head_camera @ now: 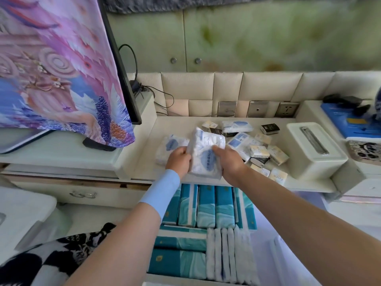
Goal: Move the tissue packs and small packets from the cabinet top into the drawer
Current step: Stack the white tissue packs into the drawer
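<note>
Both of my hands grip one white tissue pack with a blue label (206, 153), held tilted above the front edge of the cabinet top (148, 162). My left hand (179, 159) holds its left side and my right hand (227, 162) its right side. Another white pack (170, 148) lies on the cabinet top behind my left hand. More white packs (237, 126) and several small cream and black packets (266, 153) lie scattered to the right. Below, the open drawer (198, 280) holds teal tissue packs (206, 205) and upright white packs (228, 254).
A white tissue box (315, 151) stands on the right of the cabinet top. A screen draped with a purple patterned cloth (55, 69) stands at the left. Wall sockets (286, 109) and cables (156, 93) sit at the back. A shut drawer with a handle (82, 195) is at left.
</note>
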`<state>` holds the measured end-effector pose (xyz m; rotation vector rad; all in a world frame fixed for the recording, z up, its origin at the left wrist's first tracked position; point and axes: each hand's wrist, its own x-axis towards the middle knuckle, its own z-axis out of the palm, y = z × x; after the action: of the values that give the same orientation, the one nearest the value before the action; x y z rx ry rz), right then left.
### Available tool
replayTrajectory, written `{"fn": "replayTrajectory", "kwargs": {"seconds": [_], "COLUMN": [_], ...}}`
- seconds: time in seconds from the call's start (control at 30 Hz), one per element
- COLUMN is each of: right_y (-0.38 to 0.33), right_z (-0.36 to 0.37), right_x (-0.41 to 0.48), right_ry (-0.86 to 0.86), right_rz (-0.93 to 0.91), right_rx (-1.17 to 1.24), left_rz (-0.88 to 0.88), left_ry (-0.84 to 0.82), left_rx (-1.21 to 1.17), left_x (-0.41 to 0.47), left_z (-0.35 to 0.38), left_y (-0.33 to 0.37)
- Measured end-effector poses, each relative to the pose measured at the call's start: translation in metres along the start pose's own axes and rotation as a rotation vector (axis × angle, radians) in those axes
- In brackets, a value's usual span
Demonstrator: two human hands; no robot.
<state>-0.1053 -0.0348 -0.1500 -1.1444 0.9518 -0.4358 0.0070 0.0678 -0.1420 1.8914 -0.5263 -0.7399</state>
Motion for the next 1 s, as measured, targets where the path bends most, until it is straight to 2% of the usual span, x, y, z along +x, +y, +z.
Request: {"fn": "replayTrajectory", "kwargs": {"seconds": [0.1, 0.17, 0.23, 0.33, 0.4, 0.57, 0.63, 0.7, 0.77, 0.83, 1.0], "right_y": [0.003, 0.01, 0.02, 0.037, 0.046, 0.057, 0.058, 0.061, 0.069, 0.084, 0.123], "right_z": [-0.022, -0.04, -0.061, -0.098, -0.121, -0.154, -0.16, -0.163, -0.159, -0.155, -0.146], "right_x": [-0.021, -0.036, -0.05, -0.07, -0.081, -0.112, -0.122, -0.13, -0.134, -0.133, -0.129], "right_ry": [0.033, 0.055, 0.102, 0.164, 0.158, 0.166, 0.176, 0.112, 0.055, 0.069, 0.145], "right_rz": [0.071, 0.098, 0.093, 0.106, 0.108, 0.18, 0.186, 0.205, 0.274, 0.322, 0.213], "right_rx": [0.009, -0.058, -0.286, -0.485, -0.599, -0.888, -1.123, -1.348, -1.42, -1.418, -1.312], "left_rz": [-0.114, -0.176, -0.159, -0.083, 0.035, 0.367, 0.453, 0.536, 0.598, 0.58, 0.592], "left_ry": [-0.174, -0.3, -0.398, -0.525, -0.545, -0.675, -0.768, -0.852, -0.869, -0.848, -0.826], "left_rx": [-0.201, -0.232, -0.012, 0.537, 0.875, 1.162, 1.272, 1.467, 1.626, 1.613, 1.479], "left_x": [-0.026, -0.042, -0.052, -0.067, -0.081, -0.112, -0.121, -0.128, -0.13, -0.129, -0.125], "left_z": [0.02, 0.032, 0.046, 0.065, 0.078, 0.116, 0.127, 0.134, 0.138, 0.139, 0.134], "left_y": [-0.009, -0.016, -0.026, -0.037, -0.045, -0.06, -0.069, -0.078, -0.085, -0.086, -0.083]}}
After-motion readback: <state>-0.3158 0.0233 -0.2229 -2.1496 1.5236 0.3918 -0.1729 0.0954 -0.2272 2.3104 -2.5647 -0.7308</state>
